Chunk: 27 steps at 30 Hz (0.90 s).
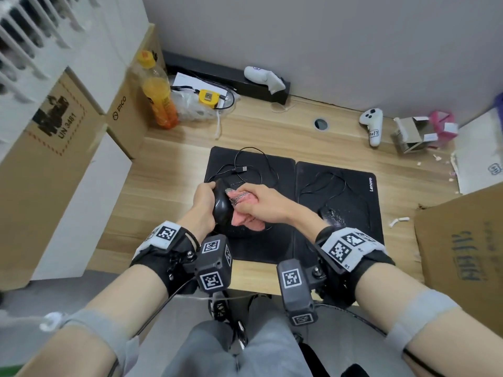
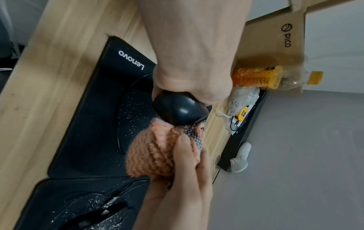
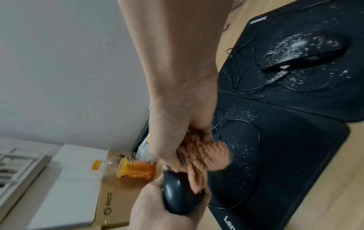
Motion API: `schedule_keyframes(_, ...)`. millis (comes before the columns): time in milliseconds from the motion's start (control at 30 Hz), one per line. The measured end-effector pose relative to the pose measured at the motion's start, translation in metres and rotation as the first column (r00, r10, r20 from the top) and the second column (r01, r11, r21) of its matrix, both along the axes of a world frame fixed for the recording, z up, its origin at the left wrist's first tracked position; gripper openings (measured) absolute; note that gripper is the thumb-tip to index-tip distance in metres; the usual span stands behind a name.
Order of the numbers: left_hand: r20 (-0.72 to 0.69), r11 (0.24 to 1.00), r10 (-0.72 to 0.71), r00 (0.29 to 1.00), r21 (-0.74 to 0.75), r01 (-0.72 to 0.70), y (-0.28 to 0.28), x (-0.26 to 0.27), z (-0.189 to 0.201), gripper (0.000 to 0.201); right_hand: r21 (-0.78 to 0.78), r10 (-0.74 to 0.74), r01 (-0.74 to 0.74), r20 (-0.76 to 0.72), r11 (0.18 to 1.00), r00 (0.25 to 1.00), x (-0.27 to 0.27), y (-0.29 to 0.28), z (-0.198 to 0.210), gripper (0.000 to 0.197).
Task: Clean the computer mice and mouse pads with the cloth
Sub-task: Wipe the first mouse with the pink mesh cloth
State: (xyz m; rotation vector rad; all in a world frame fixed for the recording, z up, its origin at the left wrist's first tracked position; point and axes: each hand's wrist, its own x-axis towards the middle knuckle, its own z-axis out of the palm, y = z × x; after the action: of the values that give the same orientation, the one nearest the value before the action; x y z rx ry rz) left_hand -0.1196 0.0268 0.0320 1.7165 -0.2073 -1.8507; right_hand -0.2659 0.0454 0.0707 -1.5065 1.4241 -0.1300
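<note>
My left hand (image 1: 202, 205) grips a black wired mouse (image 1: 221, 210) (image 2: 179, 109) (image 3: 177, 193), lifted above the left black mouse pad (image 1: 245, 248). My right hand (image 1: 261, 204) holds a bunched pink cloth (image 1: 245, 217) (image 2: 153, 152) (image 3: 204, 157) pressed against the mouse's side. A second black mouse (image 1: 333, 214) (image 3: 307, 51), speckled with white crumbs, lies on the right Lenovo pad (image 1: 362, 191) (image 3: 295, 87). White specks also dot the left pad (image 2: 102, 124) (image 3: 285, 163).
Mouse cables (image 1: 253, 164) loop over both pads. An orange drink bottle (image 1: 158, 96), a plastic bag and a yellow tape measure (image 1: 208, 98) sit at the back left by cardboard boxes (image 1: 49, 170). White controllers (image 1: 371, 125) and small boxes (image 1: 419, 133) lie back right; a cardboard box (image 1: 462, 248) stands right.
</note>
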Motion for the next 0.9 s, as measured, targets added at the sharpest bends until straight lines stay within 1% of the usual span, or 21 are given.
schedule_keyframes(67,-0.020,1.000,0.011,1.000,0.022,-0.011,0.000,-0.001,0.000,0.029,-0.011,-0.021,0.021,0.009,1.000,1.000,-0.004,0.002,-0.004,0.022)
schedule_keyframes(100,-0.040,1.000,-0.002,0.999,0.020,0.003,0.001,-0.002,0.000,0.030,-0.028,-0.092,0.093,0.014,0.995,0.996,-0.006,0.001,-0.006,0.021)
schedule_keyframes(167,-0.090,0.998,-0.065,0.994,-0.012,0.064,0.003,-0.004,0.005,0.032,-0.077,-0.279,0.278,0.007,0.957,0.960,-0.008,-0.003,-0.009,0.023)
schedule_keyframes(200,-0.111,0.995,-0.104,0.988,-0.023,0.102,0.005,-0.003,0.007,0.032,-0.107,-0.341,0.340,0.008,0.934,0.940,-0.008,-0.006,-0.008,0.024)
schedule_keyframes(233,-0.128,0.991,-0.137,0.982,-0.031,0.134,0.006,-0.003,0.008,0.032,-0.127,-0.371,0.368,0.004,0.921,0.929,-0.008,-0.008,-0.007,0.025)
schedule_keyframes(300,-0.131,0.987,-0.162,0.978,-0.043,0.158,0.008,0.000,0.008,0.031,-0.124,-0.361,0.361,0.021,0.924,0.932,-0.006,-0.010,-0.005,0.024)
schedule_keyframes(367,-0.110,0.990,-0.143,0.984,-0.034,0.140,0.007,0.000,0.006,0.032,-0.066,-0.304,0.309,0.075,0.949,0.950,-0.001,-0.007,0.001,0.023)
schedule_keyframes(400,-0.088,0.991,-0.130,0.988,-0.021,0.129,0.006,0.000,0.004,0.033,-0.050,-0.244,0.248,0.077,0.968,0.967,0.001,-0.005,0.004,0.022)
schedule_keyframes(467,-0.045,0.990,-0.139,0.989,-0.007,0.139,0.006,-0.001,0.002,0.035,-0.049,-0.089,0.090,0.014,0.995,0.996,0.003,-0.005,0.005,0.022)
schedule_keyframes(500,-0.046,0.988,-0.157,0.987,-0.011,0.156,0.007,-0.001,0.002,0.035,-0.054,-0.056,0.055,-0.020,0.997,0.998,0.002,-0.005,0.005,0.022)
schedule_keyframes(533,-0.067,0.985,-0.174,0.982,-0.025,0.173,0.008,-0.001,0.001,0.033,-0.049,-0.081,0.079,-0.031,0.996,0.996,0.000,-0.006,0.005,0.022)
schedule_keyframes(633,-0.110,0.972,-0.228,0.968,-0.088,0.219,0.010,-0.004,0.002,0.027,-0.048,-0.293,0.293,0.007,0.955,0.956,-0.005,-0.007,0.003,0.027)
schedule_keyframes(667,-0.106,0.972,-0.224,0.969,-0.099,0.214,0.010,-0.004,0.002,0.027,-0.064,-0.311,0.311,0.012,0.948,0.950,-0.006,-0.007,0.002,0.028)
schedule_keyframes(733,-0.088,0.980,-0.190,0.978,-0.084,0.183,0.007,-0.006,0.002,0.031,-0.051,-0.260,0.263,0.057,0.963,0.964,-0.005,-0.004,0.003,0.027)
schedule_keyframes(800,-0.053,0.984,-0.176,0.983,-0.040,0.174,0.004,-0.003,-0.001,0.036,-0.019,-0.103,0.104,0.070,0.994,0.992,-0.002,0.000,0.005,0.023)
schedule_keyframes(833,-0.049,0.984,-0.179,0.983,-0.032,0.177,0.004,-0.002,-0.002,0.036,-0.019,-0.048,0.049,0.060,0.999,0.997,0.000,0.002,0.007,0.020)
schedule_keyframes(867,-0.059,0.981,-0.193,0.979,-0.035,0.191,0.006,0.000,-0.002,0.036,-0.032,-0.047,0.048,0.048,0.998,0.998,0.000,0.002,0.008,0.019)
schedule_keyframes(900,-0.086,0.978,-0.204,0.975,-0.054,0.200,0.007,0.001,-0.002,0.035,-0.022,-0.120,0.122,0.070,0.992,0.990,0.001,0.001,0.009,0.019)
